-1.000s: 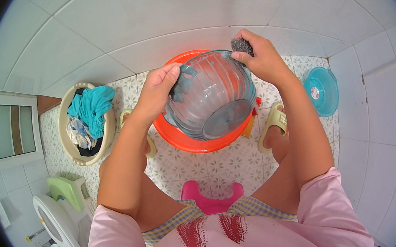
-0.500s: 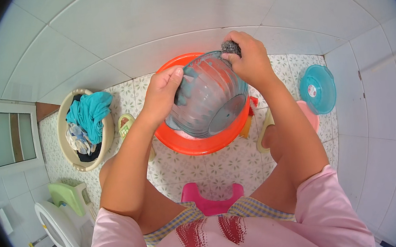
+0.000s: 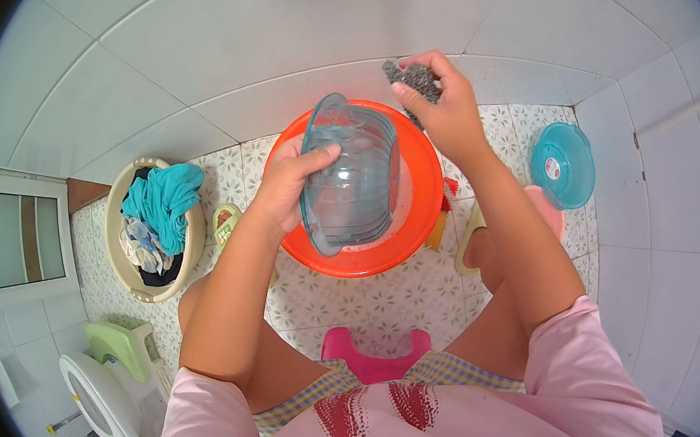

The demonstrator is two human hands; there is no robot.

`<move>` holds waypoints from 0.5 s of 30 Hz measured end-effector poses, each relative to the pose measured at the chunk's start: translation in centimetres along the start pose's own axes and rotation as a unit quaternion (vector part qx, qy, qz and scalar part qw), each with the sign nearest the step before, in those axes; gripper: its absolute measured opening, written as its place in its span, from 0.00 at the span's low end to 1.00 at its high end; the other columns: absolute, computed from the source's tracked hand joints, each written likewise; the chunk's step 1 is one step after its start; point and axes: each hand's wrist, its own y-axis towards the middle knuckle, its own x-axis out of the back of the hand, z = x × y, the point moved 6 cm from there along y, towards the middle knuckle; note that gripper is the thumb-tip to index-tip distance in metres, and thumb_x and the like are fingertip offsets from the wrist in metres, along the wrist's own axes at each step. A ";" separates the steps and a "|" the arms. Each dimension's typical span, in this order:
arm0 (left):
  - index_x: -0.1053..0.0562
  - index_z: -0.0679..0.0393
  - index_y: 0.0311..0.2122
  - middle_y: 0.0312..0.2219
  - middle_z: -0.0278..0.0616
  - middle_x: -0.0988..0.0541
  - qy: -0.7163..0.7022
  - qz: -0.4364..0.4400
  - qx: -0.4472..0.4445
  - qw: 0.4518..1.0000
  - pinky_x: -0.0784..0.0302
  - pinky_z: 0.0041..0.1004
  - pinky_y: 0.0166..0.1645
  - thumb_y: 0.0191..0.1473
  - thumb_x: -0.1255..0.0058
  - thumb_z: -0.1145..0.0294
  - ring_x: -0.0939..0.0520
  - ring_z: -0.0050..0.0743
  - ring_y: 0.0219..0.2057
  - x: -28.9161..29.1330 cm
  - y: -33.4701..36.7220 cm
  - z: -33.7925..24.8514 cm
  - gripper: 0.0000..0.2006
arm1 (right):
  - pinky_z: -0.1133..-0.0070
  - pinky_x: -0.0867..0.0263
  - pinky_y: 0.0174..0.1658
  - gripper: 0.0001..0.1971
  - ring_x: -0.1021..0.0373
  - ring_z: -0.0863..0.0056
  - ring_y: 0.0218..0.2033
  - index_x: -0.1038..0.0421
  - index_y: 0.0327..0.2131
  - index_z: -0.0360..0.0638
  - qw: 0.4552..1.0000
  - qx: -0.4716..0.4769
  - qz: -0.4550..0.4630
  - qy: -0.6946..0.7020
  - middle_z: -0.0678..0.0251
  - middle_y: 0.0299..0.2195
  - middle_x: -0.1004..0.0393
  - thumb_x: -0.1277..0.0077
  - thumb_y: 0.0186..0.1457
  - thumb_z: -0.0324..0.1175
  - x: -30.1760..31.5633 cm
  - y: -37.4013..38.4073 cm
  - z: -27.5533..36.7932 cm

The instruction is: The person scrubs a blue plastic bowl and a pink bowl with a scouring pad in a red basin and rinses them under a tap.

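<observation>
My left hand (image 3: 287, 184) grips a translucent blue-grey plastic basin (image 3: 357, 170) near its rim, the thumb lying along the outer wall. The basin is tipped on its side, its ribbed outside facing right and its base turned away. Below it stands an orange-red tub (image 3: 422, 202) with some whitish water in the bottom. My right hand (image 3: 451, 108) pinches a grey steel wool scourer (image 3: 419, 90) above the tub's far right rim, apart from the basin.
To the left, a cream laundry basket (image 3: 118, 245) holds clothes. A blue basin (image 3: 574, 180) and a pink one (image 3: 546, 212) lie right. A brush (image 3: 439, 230) lies by the tub. The pink stool (image 3: 376, 369) is between my legs; a toilet (image 3: 99, 402) stands lower left.
The basin has been turned so its outer side now shows. My right hand with the scourer has moved off its rim, and the left thumb now lies across the outside wall.
</observation>
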 end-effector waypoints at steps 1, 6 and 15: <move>0.30 0.63 0.45 0.37 0.40 0.22 0.001 0.000 -0.001 1.000 0.27 0.27 0.47 0.53 0.49 0.72 0.22 0.26 0.39 -0.1 -0.2 -0.1 0.14 | 0.75 0.35 0.39 0.12 0.31 0.70 0.34 0.33 0.38 0.38 0.999 0.034 -0.004 -0.011 0.60 0.33 0.28 0.45 0.49 0.29 -0.3 -0.2 0.4; 0.35 0.65 0.52 0.44 0.47 0.25 -0.078 0.116 0.013 0.990 0.26 0.31 0.49 0.43 0.49 0.84 0.22 0.33 0.44 -2.2 -1.3 0.1 0.26 | 0.75 0.36 0.42 0.11 0.31 0.69 0.38 0.32 0.39 0.38 0.989 -0.069 0.085 0.101 0.59 0.36 0.29 0.47 0.51 0.28 -3.0 -1.9 0.7; 0.35 0.66 0.51 0.39 0.45 0.25 -0.074 0.108 0.003 0.991 0.24 0.29 0.43 0.29 0.64 0.91 0.21 0.32 0.39 0.0 -0.7 0.3 0.34 | 0.72 0.38 0.51 0.13 0.33 0.62 0.49 0.30 0.41 0.37 0.933 0.310 0.160 -0.089 0.58 0.47 0.29 0.56 0.57 0.33 -6.6 -7.7 4.4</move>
